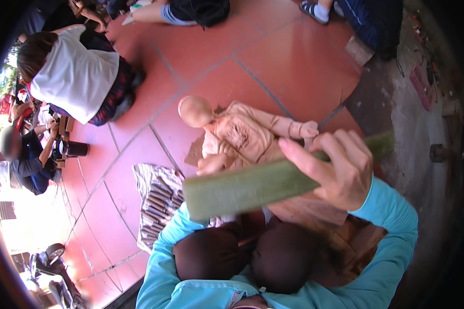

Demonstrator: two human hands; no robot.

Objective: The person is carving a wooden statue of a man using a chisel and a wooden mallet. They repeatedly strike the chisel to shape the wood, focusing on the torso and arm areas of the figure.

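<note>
A long green bar [242, 190] is held across the centre of the frame, its broad end toward the left and its narrow end toward the right edge. Beyond it a pale wooden figure [242, 134] lies on the tiled floor [139, 139], one arm stretched to the right.

The figure's outstretched hand could be knocked or chipped if the bar were swung or let slip, since that hand is carved thin and seems close by. A one-sided hold might also let the broad end dip toward the knees [211, 252], or toward the tools [160, 203] on the striped cloth at centre left.

The bar is clamped by the right hand [343, 167] near its narrow end, thumb laid along it, fingers curled and wrist bent inward. The left sleeve [167, 239] is raised from the lower left and is cut off by the bar; whether the left hand is closed on it cannot be told.
</note>
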